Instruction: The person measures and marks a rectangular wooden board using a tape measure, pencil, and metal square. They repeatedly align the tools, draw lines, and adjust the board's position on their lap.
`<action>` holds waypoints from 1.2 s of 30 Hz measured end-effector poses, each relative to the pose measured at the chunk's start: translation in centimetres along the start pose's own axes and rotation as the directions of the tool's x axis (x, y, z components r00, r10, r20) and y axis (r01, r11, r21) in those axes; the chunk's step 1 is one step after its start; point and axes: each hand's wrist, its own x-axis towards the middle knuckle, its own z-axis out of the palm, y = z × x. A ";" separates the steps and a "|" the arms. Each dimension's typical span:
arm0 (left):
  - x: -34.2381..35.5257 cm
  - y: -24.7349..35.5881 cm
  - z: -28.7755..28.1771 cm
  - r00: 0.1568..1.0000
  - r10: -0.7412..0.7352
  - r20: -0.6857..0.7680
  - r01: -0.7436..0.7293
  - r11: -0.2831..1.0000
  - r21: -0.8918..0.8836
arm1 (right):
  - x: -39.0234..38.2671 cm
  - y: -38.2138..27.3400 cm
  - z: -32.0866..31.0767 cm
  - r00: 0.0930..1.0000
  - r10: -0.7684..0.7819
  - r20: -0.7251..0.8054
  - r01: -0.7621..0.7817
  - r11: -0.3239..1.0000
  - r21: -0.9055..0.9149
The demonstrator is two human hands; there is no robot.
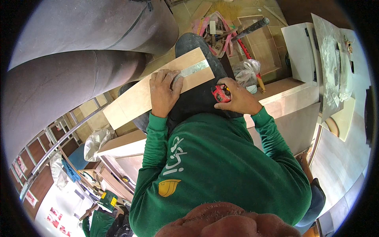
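Note:
A long pale wooden board lies slantwise across my knees. On its far right part rests a flat, shiny metal strip, running along the board's length. My left hand bears down on the board, thumb and fingers closed about the near end of the strip; the fingers hide that end. Beside the board, over my right thigh, my right hand grips a red and black tape measure between thumb and fingers. No drawn-out tape blade can be made out.
Large dark padded rolls fill the left. Ahead on the floor lies a pink bag of tools, with a plastic bag nearer me. A wooden panel box stands at my right. A metal rail slants at the left.

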 end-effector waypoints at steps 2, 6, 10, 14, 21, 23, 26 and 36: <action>0.1 -0.1 0.1 1.000 0.008 0.000 -0.008 1.000 0.002 | 0.1 0.2 0.0 1.000 0.001 0.001 -0.001 1.000 -0.001; 0.1 0.0 -0.1 0.999 -0.025 0.027 0.025 1.000 -0.002 | 0.5 0.3 -0.2 1.000 0.013 0.011 -0.013 1.000 0.011; 0.2 0.1 -0.2 0.999 -0.027 0.025 0.027 1.000 0.007 | 0.6 -0.1 -0.3 0.999 0.048 0.024 -0.049 0.999 0.017; 0.0 -0.1 0.0 0.999 -0.037 0.023 0.037 0.999 -0.011 | 0.5 -0.2 -0.2 0.999 0.047 0.025 -0.047 0.999 -0.025; 0.0 -0.2 0.2 0.998 -0.052 0.020 0.052 0.999 -0.011 | 0.0 -2.1 0.0 0.993 0.111 0.037 -0.103 0.980 -0.169; 0.0 -0.1 0.2 0.998 -0.053 0.014 0.054 0.999 -0.011 | -0.1 -1.9 -0.1 0.995 0.088 0.037 -0.080 0.979 -0.188; -0.1 -0.1 0.1 0.998 -0.059 0.015 0.059 0.998 -0.012 | -0.4 -0.7 0.2 0.999 -0.037 -0.039 0.034 0.996 -0.078; -1.4 -1.0 -3.4 0.975 -0.203 0.092 0.193 0.975 0.106 | 0.2 -1.6 -0.9 0.989 0.042 -0.143 -0.006 0.970 0.244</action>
